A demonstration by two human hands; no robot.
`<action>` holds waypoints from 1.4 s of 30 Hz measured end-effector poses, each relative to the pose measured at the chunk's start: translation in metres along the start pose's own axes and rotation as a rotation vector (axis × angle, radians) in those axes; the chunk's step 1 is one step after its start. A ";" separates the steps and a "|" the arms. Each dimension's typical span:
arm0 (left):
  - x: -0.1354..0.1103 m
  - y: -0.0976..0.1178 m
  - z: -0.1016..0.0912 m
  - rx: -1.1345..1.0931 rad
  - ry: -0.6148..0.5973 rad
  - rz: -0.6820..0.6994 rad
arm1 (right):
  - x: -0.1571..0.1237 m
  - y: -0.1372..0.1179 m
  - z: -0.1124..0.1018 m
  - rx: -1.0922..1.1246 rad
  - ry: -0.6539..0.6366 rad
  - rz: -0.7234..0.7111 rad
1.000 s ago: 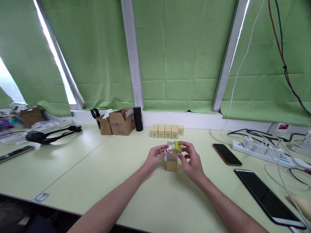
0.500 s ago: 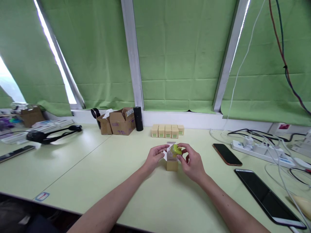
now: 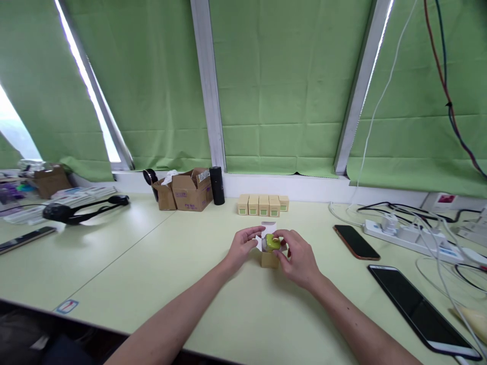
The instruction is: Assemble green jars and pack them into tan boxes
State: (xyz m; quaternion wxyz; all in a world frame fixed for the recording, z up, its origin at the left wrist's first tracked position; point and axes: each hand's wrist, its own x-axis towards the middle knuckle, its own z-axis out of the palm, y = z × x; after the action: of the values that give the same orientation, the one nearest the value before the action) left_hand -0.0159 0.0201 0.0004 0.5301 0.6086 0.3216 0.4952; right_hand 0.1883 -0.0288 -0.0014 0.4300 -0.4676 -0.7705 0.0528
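A small tan box (image 3: 269,260) with its white flaps open stands on the pale green table (image 3: 160,263) in front of me. My left hand (image 3: 240,247) curls around the box's left side, fingers at the flap. My right hand (image 3: 298,257) pinches a small jar with a green lid (image 3: 271,243), tilted lid-up, partly inside the box's mouth. Behind them, a row of several closed tan boxes with green labels (image 3: 262,205) lines the back of the table.
Two brown cartons (image 3: 186,189) and a black cylinder (image 3: 216,185) stand at the back left. A black phone (image 3: 356,241), a large dark tablet (image 3: 418,307) and a power strip with cables (image 3: 411,234) lie right. A black headset (image 3: 72,210) lies far left.
My right hand has turned the jar from lying sideways above the box to lid-up and lowered it into the box's mouth. My left hand has stayed at the box.
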 end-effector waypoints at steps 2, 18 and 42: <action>0.000 0.000 0.001 0.004 0.007 -0.005 | 0.000 -0.001 -0.001 0.002 -0.002 0.003; 0.000 0.002 0.003 0.019 0.015 -0.005 | 0.001 0.000 0.012 -0.005 0.079 0.004; -0.003 0.006 0.004 0.032 0.012 0.008 | 0.004 0.005 0.019 0.165 0.083 0.158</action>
State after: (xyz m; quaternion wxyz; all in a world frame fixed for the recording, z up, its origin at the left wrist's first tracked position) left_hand -0.0135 0.0141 0.0055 0.5165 0.6154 0.3302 0.4955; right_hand 0.1777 -0.0169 -0.0132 0.4930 -0.4918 -0.7057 0.1302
